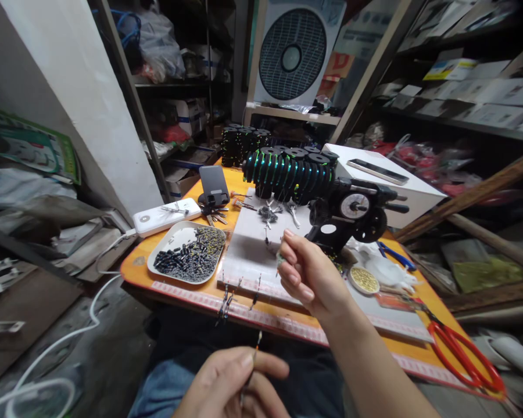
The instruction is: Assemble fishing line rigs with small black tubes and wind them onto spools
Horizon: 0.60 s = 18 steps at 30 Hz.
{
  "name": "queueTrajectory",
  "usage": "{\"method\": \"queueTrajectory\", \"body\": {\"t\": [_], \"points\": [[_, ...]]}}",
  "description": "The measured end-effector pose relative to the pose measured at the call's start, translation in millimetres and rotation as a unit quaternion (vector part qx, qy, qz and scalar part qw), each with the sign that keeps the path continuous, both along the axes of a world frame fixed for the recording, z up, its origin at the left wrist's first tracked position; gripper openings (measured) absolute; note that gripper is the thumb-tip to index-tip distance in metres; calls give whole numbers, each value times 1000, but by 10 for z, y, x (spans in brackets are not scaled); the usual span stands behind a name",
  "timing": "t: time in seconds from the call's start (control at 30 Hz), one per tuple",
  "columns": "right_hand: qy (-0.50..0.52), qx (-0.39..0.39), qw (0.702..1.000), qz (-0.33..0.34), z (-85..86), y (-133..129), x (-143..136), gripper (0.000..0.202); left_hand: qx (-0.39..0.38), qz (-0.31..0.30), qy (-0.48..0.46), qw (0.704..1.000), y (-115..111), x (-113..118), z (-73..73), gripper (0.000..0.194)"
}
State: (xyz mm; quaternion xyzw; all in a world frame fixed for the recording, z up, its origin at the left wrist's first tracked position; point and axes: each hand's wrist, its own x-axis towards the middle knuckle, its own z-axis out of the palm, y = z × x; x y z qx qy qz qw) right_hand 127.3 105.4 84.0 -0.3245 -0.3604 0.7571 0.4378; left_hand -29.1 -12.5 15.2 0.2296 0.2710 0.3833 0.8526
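Observation:
Low at the front, my left hand (pixel 235 383) pinches a thin dark strand with an orange band and a pale tip (pixel 260 338) standing up from the fingers. My right hand (pixel 309 273) is above the grey board (pixel 244 249), fingers curled and closed. A small greenish bit shows at its fingertips, too small to name. Several thin dark strands (pixel 225 305) with small pieces on them hang over the table's front edge. Behind my right hand lie bundles of pale threads (pixel 293 213) and a small heap of dark threaded pieces (pixel 268 215).
A white tray (pixel 187 226) of small black and grey pieces sits left. A black winding device (pixel 353 209) and a row of black spools (pixel 287 168) stand behind. Right are a dish of gold beads (pixel 364 280), red-handled scissors (pixel 462 354), blue-handled pliers (pixel 396 255). A power bank (pixel 165 217) lies left.

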Motion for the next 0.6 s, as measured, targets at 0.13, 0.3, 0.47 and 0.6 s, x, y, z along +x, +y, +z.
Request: {"method": "queueTrajectory", "body": {"t": [0.13, 0.3, 0.47, 0.6], "points": [[-7, 18, 1000, 15, 95, -6, 26, 43, 159, 32, 34, 986, 111, -16, 17, 47], [-18, 55, 997, 45, 277, -36, 42, 40, 293, 112, 168, 934, 420, 6, 116, 40], [-42, 123, 989, 73, 414, -39, 50, 42, 340, 145, 167, 914, 753, 145, 387, 31], [-70, 148, 984, 69, 427, -22, 72, 42, 394, 165, 180, 886, 884, 190, 545, 18]]}}
